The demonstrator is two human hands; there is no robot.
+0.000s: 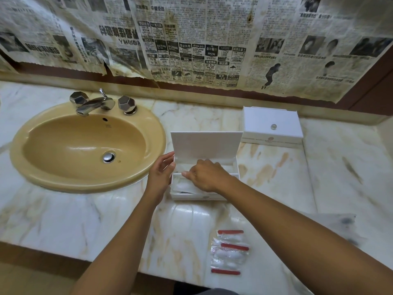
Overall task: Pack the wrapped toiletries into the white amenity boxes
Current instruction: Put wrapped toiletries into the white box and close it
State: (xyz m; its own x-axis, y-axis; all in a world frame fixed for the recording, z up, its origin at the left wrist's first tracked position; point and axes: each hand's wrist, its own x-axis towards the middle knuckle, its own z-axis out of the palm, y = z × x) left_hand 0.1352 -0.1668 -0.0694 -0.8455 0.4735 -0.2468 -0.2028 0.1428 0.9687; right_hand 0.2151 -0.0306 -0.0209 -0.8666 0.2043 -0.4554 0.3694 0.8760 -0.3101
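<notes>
A white amenity box stands open mid-counter with its lid raised toward the wall. My left hand rests flat against the box's left side wall, fingers spread. Over the front compartment, my right hand pinches a clear wrapped toiletry that lies inside the box. A second white amenity box, closed, with a small round knob on its lid, sits at the back right. Several clear packets with red strips lie near the counter's front edge.
A tan oval sink with a chrome faucet fills the left of the marble counter. Old newspaper covers the wall behind. A translucent plastic bag lies at the right, beside my right forearm.
</notes>
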